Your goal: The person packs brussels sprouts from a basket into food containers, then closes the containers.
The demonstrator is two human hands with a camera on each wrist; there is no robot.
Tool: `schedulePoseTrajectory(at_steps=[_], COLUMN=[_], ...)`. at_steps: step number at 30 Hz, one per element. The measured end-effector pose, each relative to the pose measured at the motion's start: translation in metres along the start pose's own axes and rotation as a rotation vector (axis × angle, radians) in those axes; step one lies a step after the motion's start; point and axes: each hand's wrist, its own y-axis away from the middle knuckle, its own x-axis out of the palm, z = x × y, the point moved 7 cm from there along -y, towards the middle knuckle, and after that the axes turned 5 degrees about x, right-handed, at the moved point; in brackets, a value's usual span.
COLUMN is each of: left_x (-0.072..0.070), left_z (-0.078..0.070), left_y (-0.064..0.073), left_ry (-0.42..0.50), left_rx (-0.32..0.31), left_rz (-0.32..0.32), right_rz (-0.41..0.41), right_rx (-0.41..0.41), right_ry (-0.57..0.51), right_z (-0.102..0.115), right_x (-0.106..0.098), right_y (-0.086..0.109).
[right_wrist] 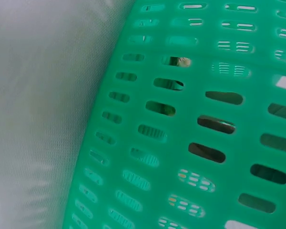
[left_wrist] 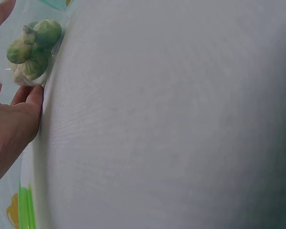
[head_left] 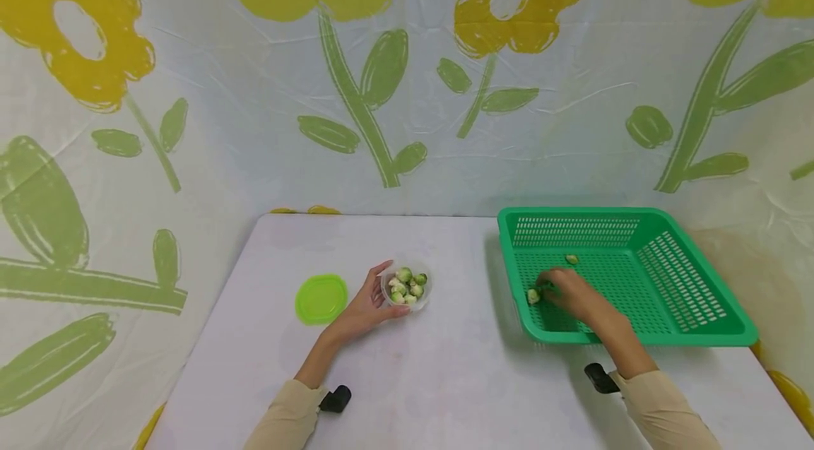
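Note:
My left hand (head_left: 362, 309) holds a small clear plastic container (head_left: 386, 289) on the table, thumb on the near side and fingers round the far side. Several Brussels sprouts (head_left: 407, 286) fill it; in the left wrist view, sprouts (left_wrist: 35, 47) show through its wall. My right hand (head_left: 569, 291) reaches down into a green plastic basket (head_left: 636, 337), fingers bent toward its floor. Beside those fingertips a sprout (head_left: 533, 296) lies near the left wall. The hand's back hides whether something is between the fingers. Basket slats (right_wrist: 181, 124) cover most of the right wrist view.
A lime-green lid (head_left: 321, 299) lies on the white table (head_left: 445, 379) left of the container. Another sprout (head_left: 571, 259) rests farther back in the basket. A flower-printed cloth (head_left: 420, 104) hangs behind the table.

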Motion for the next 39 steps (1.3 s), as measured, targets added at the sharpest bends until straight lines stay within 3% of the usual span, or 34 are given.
schedulePoseTrajectory(at_steps=[6,14,22,33,39], left_x=[0.001,0.001,0.000,-0.001,0.000], left_z=[0.000,0.000,-0.003,-0.003,-0.003], left_y=[0.000,0.000,0.000,-0.003,-0.001], left_ry=[-0.003,-0.004,0.005,0.008,0.006], left_rx=[-0.009,-0.012,-0.010,0.008,-0.003], left_rz=[-0.002,-0.002,-0.003,0.009,-0.002], right_rz=[0.027,-0.003,-0.076,-0.202,-0.313], right_rx=[-0.012,0.008,0.038,0.013,-0.021], right_ry=[-0.024,-0.019,-0.010,0.003,0.003], right_z=[-0.003,-0.002,0.004,0.017,0.028], right_x=[0.001,-0.002,-0.011,-0.027,-0.036], right_y=[0.001,0.002,0.000,0.000,0.003])
